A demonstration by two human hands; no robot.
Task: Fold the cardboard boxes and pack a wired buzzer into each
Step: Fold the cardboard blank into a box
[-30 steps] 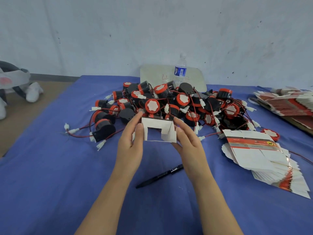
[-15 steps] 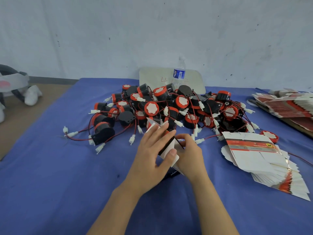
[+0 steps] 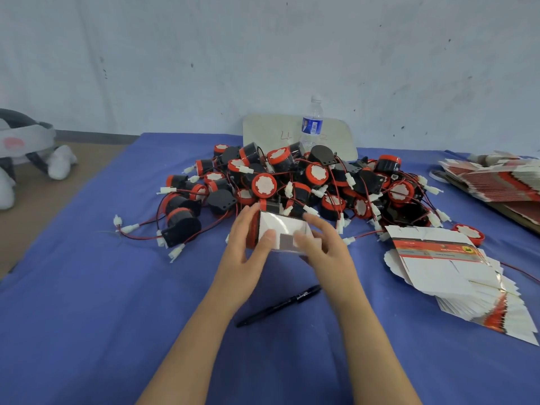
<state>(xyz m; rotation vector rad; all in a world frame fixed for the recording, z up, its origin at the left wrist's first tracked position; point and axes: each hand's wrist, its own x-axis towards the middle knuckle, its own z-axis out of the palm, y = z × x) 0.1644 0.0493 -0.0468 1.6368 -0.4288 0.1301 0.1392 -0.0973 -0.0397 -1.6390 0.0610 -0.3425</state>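
Note:
A small cardboard box (image 3: 279, 229), white inside with a red and black outer side, is held above the blue cloth between both hands. My left hand (image 3: 248, 247) grips its left side, thumb on the front flap. My right hand (image 3: 324, 247) holds its right side, thumb pressing the same flap. Behind the box lies a heap of black and red wired buzzers (image 3: 292, 182) with red-black wires and white plugs. A fanned stack of flat unfolded boxes (image 3: 455, 273) lies to the right.
A black pen (image 3: 280, 305) lies on the blue cloth (image 3: 87, 317) under my forearms. A water bottle (image 3: 312, 124) stands before a white board (image 3: 263, 127) at the wall. More flat boxes (image 3: 496, 179) are piled far right. A grey plush toy (image 3: 26, 153) sits at the left on the floor.
The open box was turned between my hands and pressed flat against my right hand; now it is squared up again, held from both sides with both thumbs on its front flap.

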